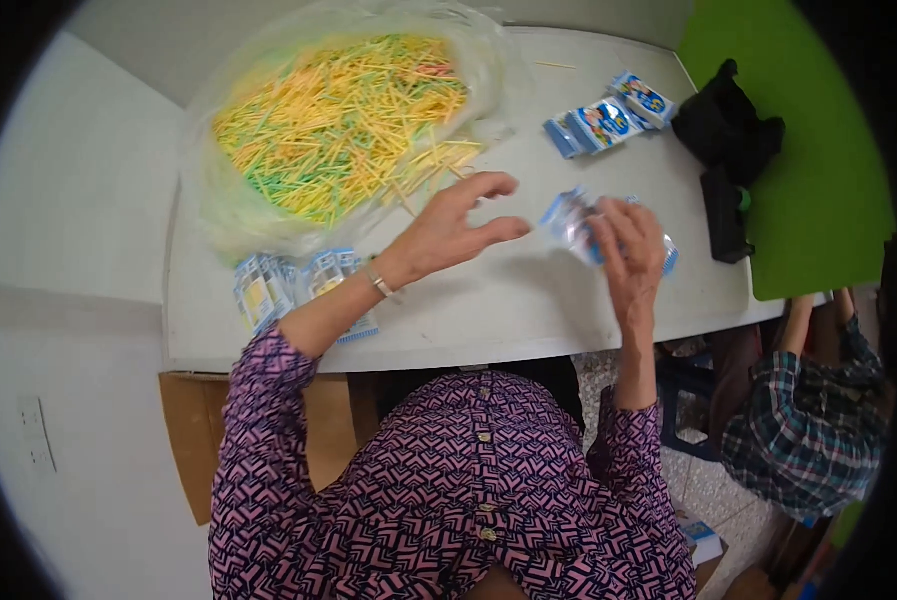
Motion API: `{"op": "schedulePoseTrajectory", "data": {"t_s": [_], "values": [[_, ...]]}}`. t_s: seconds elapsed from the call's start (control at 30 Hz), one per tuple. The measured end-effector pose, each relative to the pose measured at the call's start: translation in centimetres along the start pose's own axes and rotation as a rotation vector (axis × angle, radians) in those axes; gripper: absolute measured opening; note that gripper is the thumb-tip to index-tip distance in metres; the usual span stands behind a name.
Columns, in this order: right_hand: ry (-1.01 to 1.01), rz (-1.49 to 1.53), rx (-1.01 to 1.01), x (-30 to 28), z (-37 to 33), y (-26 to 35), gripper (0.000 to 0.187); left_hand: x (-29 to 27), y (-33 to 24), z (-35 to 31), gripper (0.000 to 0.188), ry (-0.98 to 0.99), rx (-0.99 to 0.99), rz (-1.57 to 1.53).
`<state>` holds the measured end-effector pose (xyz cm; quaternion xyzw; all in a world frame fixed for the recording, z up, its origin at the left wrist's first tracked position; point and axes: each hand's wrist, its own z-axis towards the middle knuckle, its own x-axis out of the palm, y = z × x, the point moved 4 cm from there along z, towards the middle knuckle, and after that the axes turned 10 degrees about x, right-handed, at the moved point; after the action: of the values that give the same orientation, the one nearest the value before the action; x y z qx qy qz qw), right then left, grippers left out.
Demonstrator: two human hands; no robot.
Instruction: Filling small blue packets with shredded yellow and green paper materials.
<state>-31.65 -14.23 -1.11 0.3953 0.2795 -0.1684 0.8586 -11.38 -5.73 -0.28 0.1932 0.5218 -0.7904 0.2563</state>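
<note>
My left hand (468,222) hovers over the white table (468,320), thumb and fingers apart with nothing between them. To its right, my right hand (628,245) is closed on a small blue and silver packet (571,222), blurred by motion. Part of the packet is hidden behind my fingers, and I cannot tell whether there is more than one. Beyond my left hand, a large clear plastic bag (493,60) lies open, full of thin yellow, green and orange sticks (348,120). Several loose sticks (433,168) spill from its near right edge.
Blue and white packets (608,122) lie at the back right. More flat packets (265,290) lie beside my left forearm. A black tape dispenser (726,215) and a black object (728,120) stand by a green partition (818,150). A person in a plaid shirt (803,430) sits at the right.
</note>
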Motion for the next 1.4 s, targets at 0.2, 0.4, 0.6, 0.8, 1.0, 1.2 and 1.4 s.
{"op": "schedulePoseTrajectory", "data": {"t_s": [0.2, 0.4, 0.6, 0.8, 1.0, 1.2, 1.4], "values": [[0.21, 0.26, 0.041, 4.3, -1.0, 4.3, 0.026, 0.4, 2.3, -0.7, 0.017, 0.114, -0.253, -0.294], [0.576, 0.601, 0.349, 7.2, -0.6, 4.6, 0.019, -2.0, 2.2, -2.5, 0.015, 0.005, -0.081, -0.031], [0.757, 0.689, 0.38, 9.0, -0.7, 4.7, 0.017, -3.7, 0.8, -3.2, 0.011, -0.008, 0.107, 0.175], [0.775, 0.779, 0.414, 10.2, -1.8, 5.9, 0.016, -4.6, 1.8, -4.0, 0.011, 0.005, 0.086, 0.202], [0.79, 0.756, 0.374, 11.5, -2.2, 6.6, 0.019, -5.3, 2.3, -4.7, 0.016, 0.019, 0.103, 0.314], [0.8, 0.761, 0.313, 12.1, -2.1, 7.6, 0.021, -7.0, 3.4, -5.2, 0.017, 0.174, 0.018, 0.304], [0.812, 0.838, 0.406, 13.5, -2.6, 6.7, 0.021, -17.0, 9.4, -1.8, 0.019, -0.066, 0.124, 0.78]]}}
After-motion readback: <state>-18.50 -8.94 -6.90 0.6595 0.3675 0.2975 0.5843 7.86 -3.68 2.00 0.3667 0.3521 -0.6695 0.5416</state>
